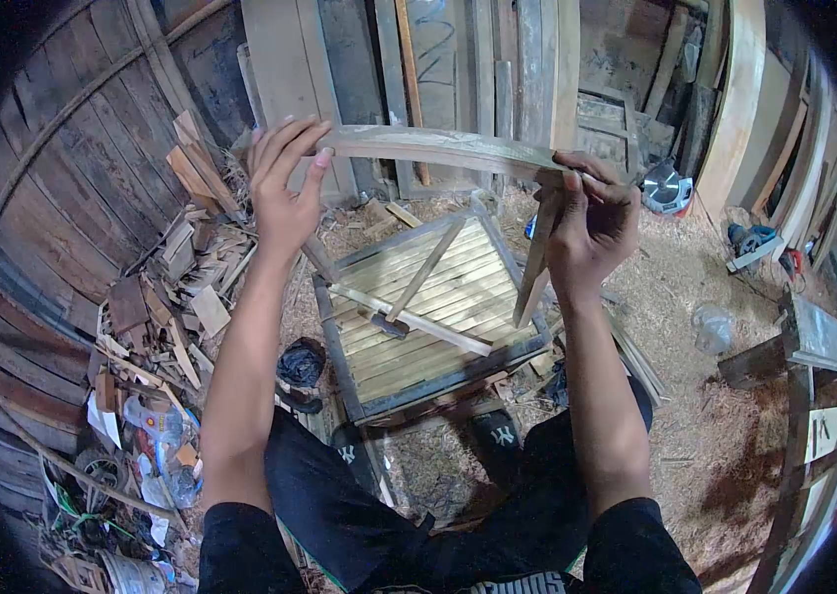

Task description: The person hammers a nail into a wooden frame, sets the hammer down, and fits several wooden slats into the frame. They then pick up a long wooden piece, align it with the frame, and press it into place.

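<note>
Raised in front of me is a wooden frame with a long top bar [428,147] and a leg going down near each end. My left hand [287,178] pinches the bar's left end between thumb and fingers. At the right corner, above the right leg [534,267], my right hand [592,223] grips the frame with its fingers curled. Below it, a low slatted wooden table [364,361] with a dark border carries a hammer [391,325] and a loose pale wood strip [428,325]. The left leg [319,259] shows partly behind my left wrist.
Wood offcuts [176,307] are heaped along the left wall. Boards [527,69] lean at the back. A circular saw blade [666,188] and a blue power tool [750,241] lie on the shaving-covered floor to the right, near a clear plastic bag [713,329] and a wooden bench [825,337].
</note>
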`<action>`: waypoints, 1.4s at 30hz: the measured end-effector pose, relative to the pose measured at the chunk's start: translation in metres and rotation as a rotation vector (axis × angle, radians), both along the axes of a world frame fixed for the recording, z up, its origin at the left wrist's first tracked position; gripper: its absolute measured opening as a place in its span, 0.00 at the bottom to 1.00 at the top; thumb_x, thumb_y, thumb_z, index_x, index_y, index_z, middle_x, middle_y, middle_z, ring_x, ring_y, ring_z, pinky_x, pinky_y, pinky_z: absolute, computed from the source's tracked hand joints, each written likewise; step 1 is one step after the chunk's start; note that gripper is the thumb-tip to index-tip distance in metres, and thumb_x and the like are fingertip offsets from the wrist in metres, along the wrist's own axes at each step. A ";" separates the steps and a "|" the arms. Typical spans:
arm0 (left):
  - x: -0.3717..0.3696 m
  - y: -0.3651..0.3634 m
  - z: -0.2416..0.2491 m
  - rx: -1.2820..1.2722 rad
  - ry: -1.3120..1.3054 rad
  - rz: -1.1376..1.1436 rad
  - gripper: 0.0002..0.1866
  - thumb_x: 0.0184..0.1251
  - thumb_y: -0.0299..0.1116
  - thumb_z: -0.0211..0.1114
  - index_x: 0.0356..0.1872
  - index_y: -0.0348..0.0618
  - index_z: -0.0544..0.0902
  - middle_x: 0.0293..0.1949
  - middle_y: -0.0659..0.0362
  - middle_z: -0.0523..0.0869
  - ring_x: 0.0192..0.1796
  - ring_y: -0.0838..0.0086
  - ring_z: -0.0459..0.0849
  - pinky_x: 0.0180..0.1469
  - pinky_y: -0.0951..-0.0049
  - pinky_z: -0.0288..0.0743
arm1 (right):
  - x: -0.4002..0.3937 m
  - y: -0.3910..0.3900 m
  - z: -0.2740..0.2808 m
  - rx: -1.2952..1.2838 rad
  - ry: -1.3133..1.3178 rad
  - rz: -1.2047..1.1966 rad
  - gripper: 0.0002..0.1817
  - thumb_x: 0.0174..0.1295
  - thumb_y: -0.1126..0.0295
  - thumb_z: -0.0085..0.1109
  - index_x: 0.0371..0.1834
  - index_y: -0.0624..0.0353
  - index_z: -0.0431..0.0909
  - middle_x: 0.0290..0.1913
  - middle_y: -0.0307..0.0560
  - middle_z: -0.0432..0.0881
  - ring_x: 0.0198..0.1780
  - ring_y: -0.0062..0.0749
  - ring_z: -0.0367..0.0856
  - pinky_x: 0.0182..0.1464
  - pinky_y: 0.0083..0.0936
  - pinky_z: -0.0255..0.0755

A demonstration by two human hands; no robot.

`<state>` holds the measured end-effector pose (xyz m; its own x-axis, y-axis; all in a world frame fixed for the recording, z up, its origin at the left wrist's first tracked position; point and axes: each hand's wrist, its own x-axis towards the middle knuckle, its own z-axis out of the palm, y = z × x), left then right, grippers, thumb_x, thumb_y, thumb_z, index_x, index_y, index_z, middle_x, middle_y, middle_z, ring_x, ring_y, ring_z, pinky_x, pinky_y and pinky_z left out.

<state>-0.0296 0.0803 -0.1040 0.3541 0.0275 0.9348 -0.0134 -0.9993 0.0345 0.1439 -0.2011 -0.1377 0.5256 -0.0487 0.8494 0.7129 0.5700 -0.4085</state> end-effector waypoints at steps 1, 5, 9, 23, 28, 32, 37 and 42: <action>0.000 0.001 -0.002 -0.016 -0.026 0.021 0.18 0.72 0.33 0.73 0.61 0.52 0.91 0.62 0.59 0.91 0.71 0.56 0.81 0.80 0.49 0.60 | -0.001 0.000 0.000 -0.001 0.001 -0.002 0.11 0.76 0.85 0.60 0.46 0.62 0.66 0.56 0.66 0.87 0.52 0.31 0.89 0.51 0.24 0.85; -0.008 0.006 -0.003 0.002 -0.077 0.154 0.16 0.72 0.34 0.74 0.59 0.51 0.92 0.63 0.56 0.89 0.73 0.54 0.78 0.81 0.46 0.60 | -0.001 -0.001 0.001 -0.016 -0.029 -0.057 0.11 0.76 0.85 0.61 0.46 0.63 0.66 0.56 0.66 0.88 0.53 0.32 0.90 0.51 0.24 0.85; -0.007 0.050 -0.021 -0.130 -0.208 0.234 0.16 0.73 0.35 0.74 0.60 0.50 0.91 0.64 0.52 0.87 0.73 0.54 0.77 0.79 0.50 0.62 | -0.004 -0.004 0.001 -0.021 -0.001 -0.006 0.11 0.76 0.86 0.60 0.46 0.63 0.66 0.56 0.65 0.88 0.54 0.34 0.90 0.50 0.25 0.86; 0.046 0.056 -0.033 -0.558 -0.268 -0.189 0.20 0.79 0.43 0.73 0.62 0.41 0.86 0.56 0.58 0.84 0.53 0.70 0.82 0.59 0.70 0.74 | -0.033 -0.015 0.012 0.096 -0.113 -0.232 0.12 0.75 0.88 0.58 0.50 0.63 0.65 0.55 0.71 0.86 0.50 0.38 0.90 0.43 0.27 0.89; 0.069 0.041 -0.020 -0.539 -0.294 -0.251 0.20 0.80 0.44 0.72 0.61 0.41 0.87 0.52 0.61 0.85 0.51 0.75 0.81 0.56 0.72 0.75 | -0.040 -0.022 0.018 0.049 -0.185 -0.413 0.14 0.73 0.88 0.61 0.50 0.64 0.66 0.54 0.70 0.87 0.52 0.44 0.92 0.53 0.33 0.87; 0.073 0.038 -0.018 -0.600 -0.253 -0.264 0.20 0.83 0.44 0.67 0.63 0.42 0.85 0.57 0.59 0.85 0.57 0.74 0.81 0.63 0.70 0.73 | -0.056 -0.023 0.014 0.049 -0.189 -0.480 0.13 0.73 0.86 0.63 0.50 0.65 0.67 0.51 0.69 0.87 0.51 0.46 0.92 0.55 0.36 0.86; 0.080 0.039 -0.023 -0.619 -0.276 -0.326 0.19 0.82 0.44 0.70 0.62 0.42 0.87 0.56 0.59 0.85 0.56 0.73 0.81 0.63 0.72 0.73 | -0.065 -0.023 0.006 0.021 -0.232 -0.563 0.14 0.73 0.85 0.64 0.53 0.67 0.69 0.50 0.68 0.88 0.50 0.47 0.92 0.54 0.39 0.87; 0.075 0.040 -0.023 -0.615 -0.291 -0.333 0.18 0.83 0.43 0.69 0.62 0.41 0.87 0.57 0.59 0.86 0.58 0.73 0.82 0.61 0.70 0.75 | -0.075 -0.022 -0.002 0.027 -0.234 -0.451 0.15 0.72 0.86 0.64 0.53 0.65 0.68 0.51 0.70 0.87 0.50 0.47 0.92 0.52 0.38 0.88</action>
